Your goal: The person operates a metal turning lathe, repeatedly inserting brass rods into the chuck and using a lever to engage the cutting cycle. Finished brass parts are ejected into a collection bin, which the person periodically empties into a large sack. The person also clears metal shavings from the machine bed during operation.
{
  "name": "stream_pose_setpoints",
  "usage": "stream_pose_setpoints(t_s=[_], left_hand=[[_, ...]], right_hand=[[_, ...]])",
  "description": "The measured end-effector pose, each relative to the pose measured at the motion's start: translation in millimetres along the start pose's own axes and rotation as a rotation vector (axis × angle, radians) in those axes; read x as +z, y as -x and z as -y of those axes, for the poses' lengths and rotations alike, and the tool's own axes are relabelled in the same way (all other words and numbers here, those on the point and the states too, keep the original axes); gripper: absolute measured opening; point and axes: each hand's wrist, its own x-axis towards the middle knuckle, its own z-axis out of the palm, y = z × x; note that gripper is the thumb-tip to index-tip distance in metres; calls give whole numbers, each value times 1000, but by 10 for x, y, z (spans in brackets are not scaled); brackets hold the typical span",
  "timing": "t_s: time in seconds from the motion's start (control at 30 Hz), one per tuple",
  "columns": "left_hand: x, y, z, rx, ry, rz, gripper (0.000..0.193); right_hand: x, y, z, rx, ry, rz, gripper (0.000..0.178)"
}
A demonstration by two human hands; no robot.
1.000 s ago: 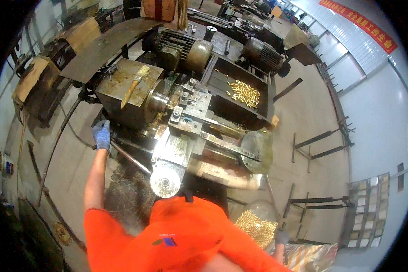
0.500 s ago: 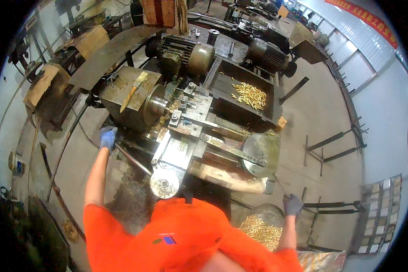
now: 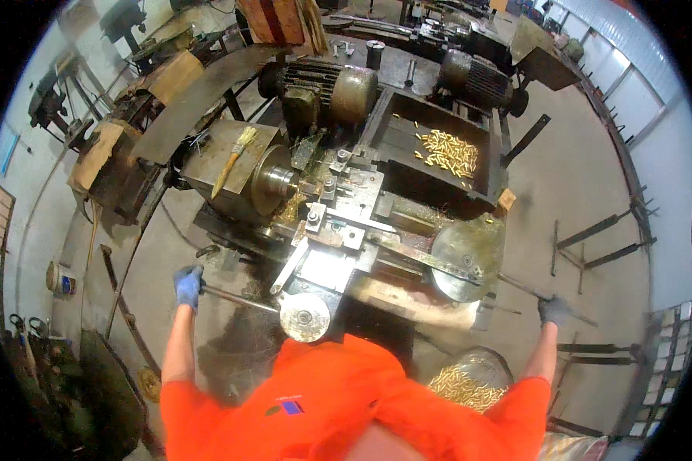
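My left hand (image 3: 187, 286), in a blue glove, is closed round the end of a metal lever (image 3: 240, 298). That bar runs to a round steel disc (image 3: 292, 326) at the near side of a small lathe. At the right, my right hand (image 3: 553, 310) in a dark grey glove grips a thin lever rod (image 3: 524, 287), which reaches out from a larger disc (image 3: 455, 247). Between them sits the tool slide (image 3: 354, 201) with bolted clamps, facing the chuck (image 3: 275, 182). Brass-coloured shavings lie under the chuck.
A dark metal tray (image 3: 407, 173) behind the slide holds a pile of small brass parts (image 3: 450, 151). More brass pieces (image 3: 465, 388) fill a container by my right side. A brush (image 3: 234, 160) lies on the headstock (image 3: 200, 157). Motors (image 3: 354, 96) stand behind.
My left hand has come nearer to me, swinging its lever round. My right hand has moved outward and away from my body, turning its lever. The whole view has shifted slightly.
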Motion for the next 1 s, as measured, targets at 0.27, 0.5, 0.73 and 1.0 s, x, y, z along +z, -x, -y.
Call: stream_pose_setpoints(t_s=[0.27, 0.5, 0.73, 1.0], left_hand=[[-229, 575, 407, -109, 111, -253, 15], [-211, 669, 401, -129, 113, -269, 14], [-236, 627, 384, -132, 137, -280, 12], [-257, 629, 366, -138, 150, -292, 10]], right_hand=[[139, 700, -1010, 86, 45, 106, 39], [196, 1022, -1086, 88, 67, 201, 33], [322, 1187, -1266, 175, -48, 109, 37], [269, 1354, -1272, 183, -14, 131, 33]])
